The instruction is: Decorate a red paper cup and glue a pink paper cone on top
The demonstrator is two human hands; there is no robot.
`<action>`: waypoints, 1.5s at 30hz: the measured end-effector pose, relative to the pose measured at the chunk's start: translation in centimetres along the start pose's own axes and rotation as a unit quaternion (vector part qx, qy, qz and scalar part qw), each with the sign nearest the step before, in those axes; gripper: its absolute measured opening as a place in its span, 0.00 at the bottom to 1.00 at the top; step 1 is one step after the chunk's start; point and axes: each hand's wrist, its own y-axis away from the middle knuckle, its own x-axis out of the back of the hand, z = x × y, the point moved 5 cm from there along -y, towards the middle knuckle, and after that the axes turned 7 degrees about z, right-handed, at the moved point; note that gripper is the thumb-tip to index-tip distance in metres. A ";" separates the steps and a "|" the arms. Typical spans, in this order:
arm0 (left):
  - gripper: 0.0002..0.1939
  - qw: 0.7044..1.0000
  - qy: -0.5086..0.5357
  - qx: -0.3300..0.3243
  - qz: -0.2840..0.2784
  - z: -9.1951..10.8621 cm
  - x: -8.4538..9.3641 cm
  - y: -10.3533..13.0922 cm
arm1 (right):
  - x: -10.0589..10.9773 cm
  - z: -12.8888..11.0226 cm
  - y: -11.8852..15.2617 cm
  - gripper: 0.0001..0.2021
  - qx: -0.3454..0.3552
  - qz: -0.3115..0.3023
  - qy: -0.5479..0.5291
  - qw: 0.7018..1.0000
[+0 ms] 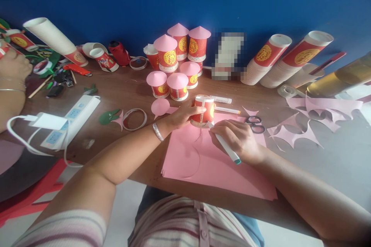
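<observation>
The left hand [184, 115] has the cup [209, 108] gripped, and the right hand [245, 139], pinching a marker [228, 148] at the cup's five o'clock, should probably just go light.

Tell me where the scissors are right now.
In the head view, the scissors lie right of centre, their black handles just beyond the right hand and left of the pink scraps.

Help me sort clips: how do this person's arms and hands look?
The left hand and right hand wear no gloves. A silvery, patterned bracelet encircles the left wrist; the left sleeve is pale with grey and plum stripes. The right arm shows no bracelet or sleeve.
</observation>
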 end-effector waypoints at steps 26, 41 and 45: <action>0.14 1.000 0.005 -0.013 -0.011 0.2 -0.1 0.0 | -0.1 0.0 0.0 0.11 0.017 0.007 0.012 1.000; 0.12 0.999 -0.025 -0.022 -0.014 0.4 -0.1 0.0 | 0.1 0.1 -0.3 0.13 0.012 0.016 0.011 1.000; 0.13 0.999 -0.024 -0.024 0.006 0.1 0.2 0.0 | 0.1 0.1 -0.3 0.12 0.017 0.008 -0.008 1.000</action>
